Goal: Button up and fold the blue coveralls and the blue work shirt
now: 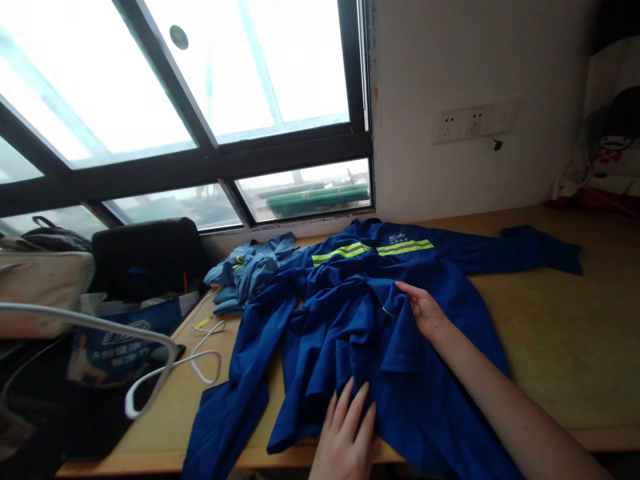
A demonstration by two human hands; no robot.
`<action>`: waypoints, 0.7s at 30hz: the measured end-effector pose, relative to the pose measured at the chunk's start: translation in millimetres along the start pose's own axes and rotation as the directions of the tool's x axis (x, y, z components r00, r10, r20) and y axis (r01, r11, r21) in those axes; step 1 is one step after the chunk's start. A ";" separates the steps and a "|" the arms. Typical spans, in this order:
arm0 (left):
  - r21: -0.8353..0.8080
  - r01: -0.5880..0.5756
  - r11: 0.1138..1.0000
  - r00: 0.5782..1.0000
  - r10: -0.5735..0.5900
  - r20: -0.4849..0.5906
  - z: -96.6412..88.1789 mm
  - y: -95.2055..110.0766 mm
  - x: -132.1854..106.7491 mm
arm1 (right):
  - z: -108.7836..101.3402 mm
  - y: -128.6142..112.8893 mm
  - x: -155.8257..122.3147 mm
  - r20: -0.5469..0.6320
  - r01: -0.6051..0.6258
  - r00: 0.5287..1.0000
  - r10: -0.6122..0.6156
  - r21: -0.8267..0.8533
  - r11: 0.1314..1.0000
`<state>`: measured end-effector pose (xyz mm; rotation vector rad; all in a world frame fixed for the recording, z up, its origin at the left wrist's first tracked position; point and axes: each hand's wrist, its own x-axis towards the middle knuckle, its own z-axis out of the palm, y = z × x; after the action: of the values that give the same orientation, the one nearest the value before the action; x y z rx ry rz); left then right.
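Note:
A blue work jacket [350, 320] with yellow-green reflective stripes lies spread and rumpled on a wooden table [560, 333]. My left hand [347, 433] rests flat on the jacket's lower part near the table's front edge, fingers stretched out. My right hand [425, 310] lies on the jacket's middle; its fingers press a fold of the blue cloth near a small metal snap. One sleeve reaches right, the other hangs off the front left edge.
A crumpled lighter blue garment [250, 270] lies at the back left of the table. A white hanger [150, 373] and a white cable [205, 347] sit left. A black bag [145, 257] stands by the window. Wall sockets [465, 123] are behind.

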<state>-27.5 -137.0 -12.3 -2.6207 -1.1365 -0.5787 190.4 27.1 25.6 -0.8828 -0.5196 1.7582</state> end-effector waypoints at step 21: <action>-0.320 0.621 0.715 0.781 -0.601 0.173 -20.2 -9.3 18.9 | 1.4 -10.1 -8.9 0.068 -0.024 0.997 0.022 0.025 0.999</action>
<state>-28.0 -125.7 14.6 -2.4976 -2.1363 -0.9152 197.1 22.5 36.4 -0.8164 -0.5322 1.8173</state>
